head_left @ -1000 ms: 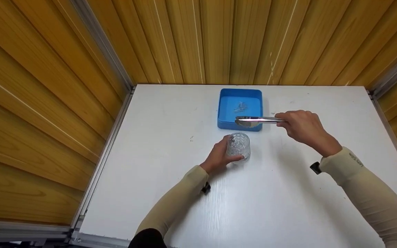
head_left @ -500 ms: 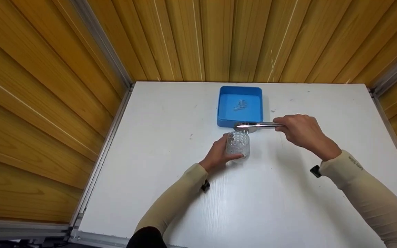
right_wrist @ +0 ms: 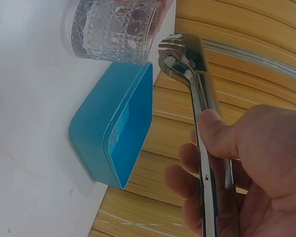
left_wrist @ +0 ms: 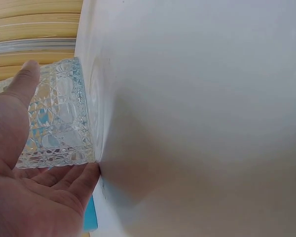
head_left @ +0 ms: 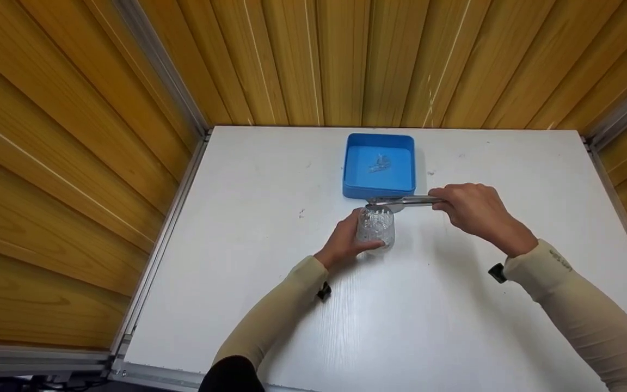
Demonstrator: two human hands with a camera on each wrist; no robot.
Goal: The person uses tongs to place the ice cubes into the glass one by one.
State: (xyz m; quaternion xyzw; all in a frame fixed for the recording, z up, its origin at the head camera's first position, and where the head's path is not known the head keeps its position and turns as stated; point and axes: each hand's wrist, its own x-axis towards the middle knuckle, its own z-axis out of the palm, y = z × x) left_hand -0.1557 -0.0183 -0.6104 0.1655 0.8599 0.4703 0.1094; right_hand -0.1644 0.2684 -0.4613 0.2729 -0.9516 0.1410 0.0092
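Observation:
A clear cut-glass tumbler (head_left: pixel 376 231) stands upright on the white table, its faceted wall filling the left of the left wrist view. My left hand (head_left: pixel 342 240) holds it from the left, thumb (left_wrist: pixel 25 81) along one side and fingers under the other. In my right hand (head_left: pixel 471 209) is a pair of shiny metal serving tongs (head_left: pixel 411 201), gripped by thumb and fingers. The fork-and-spoon tips (right_wrist: pixel 180 59) hang close over the tumbler's mouth, near together. Whether they pinch anything I cannot tell.
Behind the tumbler stands a square blue tray (head_left: pixel 379 193), with a few small clear pieces (head_left: pixel 380 163) on its floor. Wood-patterned panels (head_left: pixel 340 65) wall the table's back and sides. Small marks (head_left: pixel 301 213) dot the white tabletop.
The tongs have come down and slightly left, from over the tray's front edge to the tumbler's mouth. My left hand keeps its hold on the tumbler.

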